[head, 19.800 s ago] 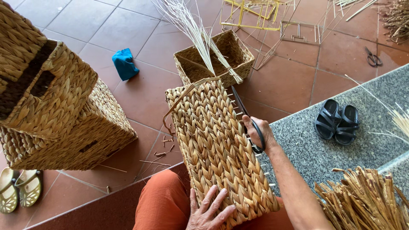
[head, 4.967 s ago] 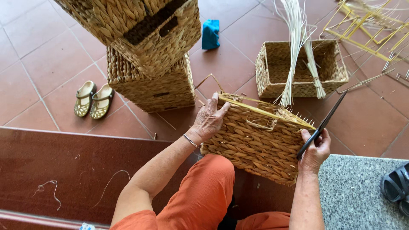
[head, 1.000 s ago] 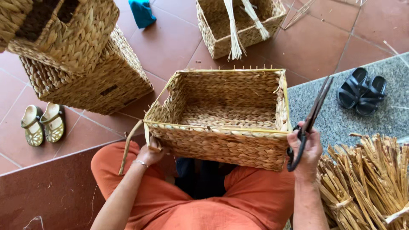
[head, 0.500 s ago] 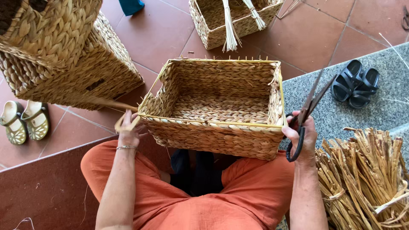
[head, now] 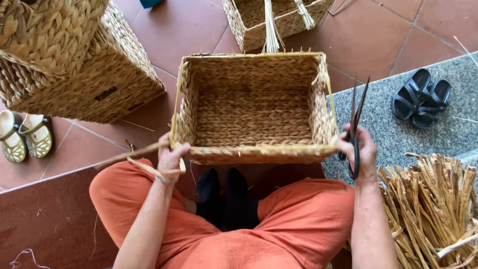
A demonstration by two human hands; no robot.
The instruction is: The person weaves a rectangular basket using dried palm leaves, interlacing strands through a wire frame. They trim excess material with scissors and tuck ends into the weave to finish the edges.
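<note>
Two bare hands steady a rectangular woven basket (head: 254, 107) that sits open side up in front of a seated person in orange trousers (head: 279, 224), its near wall resting above the knees. Their left hand (head: 171, 155) is at the basket's near left corner, its fingers closed around loose flat strands of straw (head: 134, 158) that trail out to the left from that corner. Their right hand (head: 359, 151) presses against the near right corner, its fingers wrapped through the black handles of a pair of scissors (head: 354, 124), whose blades point up and away alongside the basket's right wall, slightly parted. Beyond the far rim stands a smaller woven basket (head: 249, 25) on the red tiled floor (head: 388, 35), with pale straw bundles standing in it. To the left, well apart from the hands, two larger woven baskets (head: 74, 65) are stacked, the upper one tilted, and a pair of pale sandals (head: 22, 135) lies just beside them at the left edge. On the right a grey speckled stone slab (head: 398, 139) carries a pair of black sandals (head: 420, 97), and a heap of dried straw stalks (head: 438, 204) lies near the person's right forearm. A dark red step (head: 45, 219) runs under the left knee.
</note>
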